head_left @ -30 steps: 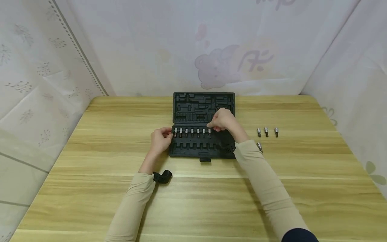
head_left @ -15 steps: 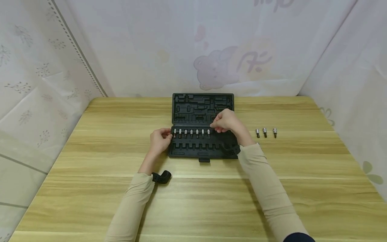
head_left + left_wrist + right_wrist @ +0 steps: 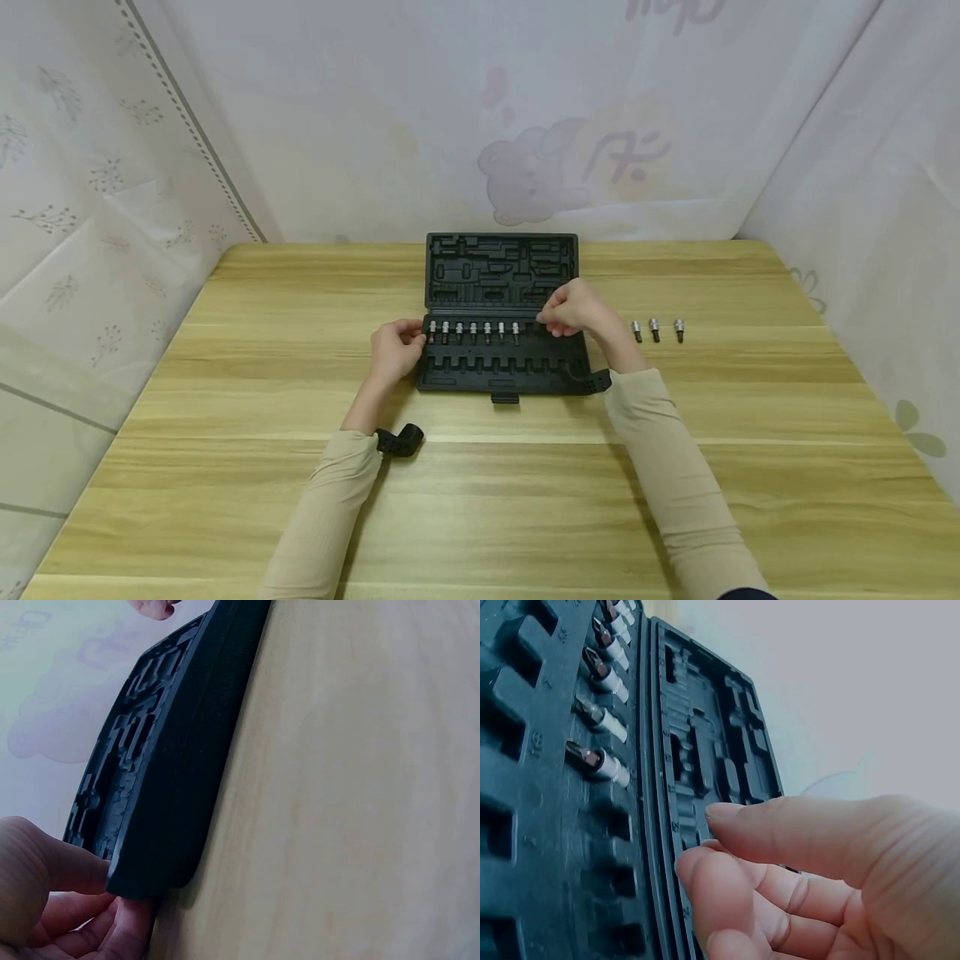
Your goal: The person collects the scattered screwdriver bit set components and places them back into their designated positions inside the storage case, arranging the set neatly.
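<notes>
A black socket-bit case (image 3: 465, 383) lies unfolded on the table, its moulded lid (image 3: 487, 287) toward the back. Several silver bit sockets (image 3: 473, 333) fill the left part of the upper row in the near half. My left hand (image 3: 394, 350) holds the case's left edge. In the left wrist view its thumb (image 3: 71, 866) is on top, with the fingers lower at the corner. Over the right part of that row, near the hinge, hovers my right hand (image 3: 577, 308). The right wrist view shows its fingers loosely bent, thumb close to the forefinger, and nothing visible between them.
Three loose bit sockets (image 3: 656, 330) stand or lie on the wooden table (image 3: 510, 500), right of the case. A latch tab (image 3: 506, 398) juts from the case's front edge. Behind the table hangs a pale printed cloth (image 3: 375, 125).
My right hand has drawn back to the right from the last filled slot. A fourth loose bit socket, seen earlier by the right sleeve, is now out of sight. The left hand keeps its place.
</notes>
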Tool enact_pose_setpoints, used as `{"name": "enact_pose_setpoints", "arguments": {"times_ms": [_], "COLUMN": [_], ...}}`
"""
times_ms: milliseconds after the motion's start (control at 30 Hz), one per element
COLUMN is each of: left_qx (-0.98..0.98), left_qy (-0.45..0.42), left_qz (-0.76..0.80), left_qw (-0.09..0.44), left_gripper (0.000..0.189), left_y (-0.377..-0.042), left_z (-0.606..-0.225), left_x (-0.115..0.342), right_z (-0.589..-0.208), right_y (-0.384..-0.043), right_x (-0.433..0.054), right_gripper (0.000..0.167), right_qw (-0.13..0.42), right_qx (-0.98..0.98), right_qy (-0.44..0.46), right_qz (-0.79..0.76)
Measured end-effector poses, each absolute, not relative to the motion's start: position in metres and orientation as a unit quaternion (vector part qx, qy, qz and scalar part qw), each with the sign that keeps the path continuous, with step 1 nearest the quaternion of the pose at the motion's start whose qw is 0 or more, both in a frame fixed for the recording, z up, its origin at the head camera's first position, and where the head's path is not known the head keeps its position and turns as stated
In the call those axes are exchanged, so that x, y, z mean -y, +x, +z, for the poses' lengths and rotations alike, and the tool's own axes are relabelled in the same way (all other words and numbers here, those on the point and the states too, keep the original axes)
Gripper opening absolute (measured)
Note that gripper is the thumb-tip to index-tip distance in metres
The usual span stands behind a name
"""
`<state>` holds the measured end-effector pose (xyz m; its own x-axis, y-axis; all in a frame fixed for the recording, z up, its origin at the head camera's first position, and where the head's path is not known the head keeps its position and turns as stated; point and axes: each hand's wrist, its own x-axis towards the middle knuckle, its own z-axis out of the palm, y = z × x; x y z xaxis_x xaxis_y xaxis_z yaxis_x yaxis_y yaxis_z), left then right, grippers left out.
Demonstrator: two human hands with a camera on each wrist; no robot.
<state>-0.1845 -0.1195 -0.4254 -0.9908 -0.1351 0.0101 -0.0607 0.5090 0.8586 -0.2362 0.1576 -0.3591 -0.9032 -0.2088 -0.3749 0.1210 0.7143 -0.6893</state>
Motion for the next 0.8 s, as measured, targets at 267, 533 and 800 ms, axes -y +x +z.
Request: {"name": "enact_pose_setpoints", "arguments": {"times_ms": [267, 533, 800], "left_qx": [0.869, 0.871, 0.871], "left_qy": [0.059, 0.058, 0.056], "left_qz": [-0.491, -0.487, -0.486], "left_qw": [0.03, 0.034, 0.038], "left_gripper": [0.022, 0.022, 0.021], "left_y": [-0.181, -0.182, -0.184], "left_z": [-0.425, -0.425, -0.424], "left_x": [0.12, 0.12, 0.119], "right_z": [-0.359, -0.359, -0.358], "right_y": [-0.228, -0.225, -0.221], "right_x": [-0.169, -0.183, -0.202], "right_gripper": [0.016, 0.017, 0.018], "right_qw": [0.221, 0.212, 0.201], "right_qx": [-0.891, -0.897, -0.904], "right_qy": [-0.031, -0.015, -0.02], "right_qz": [-0.395, -0.387, -0.377]}}
